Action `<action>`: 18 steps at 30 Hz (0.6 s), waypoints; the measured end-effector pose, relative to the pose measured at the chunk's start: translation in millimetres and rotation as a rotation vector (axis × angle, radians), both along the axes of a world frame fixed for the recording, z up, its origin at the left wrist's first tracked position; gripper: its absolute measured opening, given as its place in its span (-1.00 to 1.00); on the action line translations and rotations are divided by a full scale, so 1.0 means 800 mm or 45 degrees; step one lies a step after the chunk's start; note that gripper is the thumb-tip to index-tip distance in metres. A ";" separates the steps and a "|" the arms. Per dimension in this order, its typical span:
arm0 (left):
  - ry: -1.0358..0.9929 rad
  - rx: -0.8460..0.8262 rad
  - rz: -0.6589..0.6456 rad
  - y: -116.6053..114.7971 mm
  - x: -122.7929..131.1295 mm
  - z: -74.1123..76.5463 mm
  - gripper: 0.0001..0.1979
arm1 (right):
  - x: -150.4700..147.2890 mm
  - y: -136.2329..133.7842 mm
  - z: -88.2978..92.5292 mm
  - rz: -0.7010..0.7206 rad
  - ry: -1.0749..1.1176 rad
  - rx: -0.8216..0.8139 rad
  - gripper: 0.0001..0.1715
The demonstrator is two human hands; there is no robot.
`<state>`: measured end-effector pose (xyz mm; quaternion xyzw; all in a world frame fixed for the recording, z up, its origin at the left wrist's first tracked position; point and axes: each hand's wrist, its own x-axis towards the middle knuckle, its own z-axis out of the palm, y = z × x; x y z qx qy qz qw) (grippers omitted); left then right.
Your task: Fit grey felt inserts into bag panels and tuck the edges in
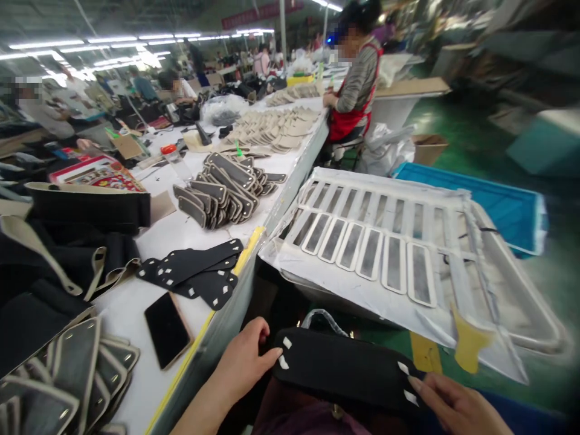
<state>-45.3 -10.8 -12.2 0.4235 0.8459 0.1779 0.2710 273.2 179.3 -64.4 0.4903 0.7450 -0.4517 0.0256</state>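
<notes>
A long black padded panel (344,365) with rounded ends and white tabs lies across my lap. My left hand (247,350) is at its left end, fingers curled and thumb pressed beside two white tabs. My right hand (453,402) pinches the right end, with thumb and finger by the white tabs there. Behind the panel rises a plastic-wrapped handle (324,317) with gold-coloured metal fittings at its ends. What lies beneath the panel is mostly hidden.
On the white table to the left are flat black pieces with white tabs (193,269), a phone (168,329) and piles of light-edged strips (222,187). A cloth-covered rack (312,269) with framed strips stands ahead right, by a blue bin (480,193). A co-worker (357,84) sits farther along.
</notes>
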 end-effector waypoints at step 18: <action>0.411 0.392 -0.943 0.135 0.188 -0.054 -0.19 | 0.012 -0.005 0.040 -0.055 0.121 0.055 -0.67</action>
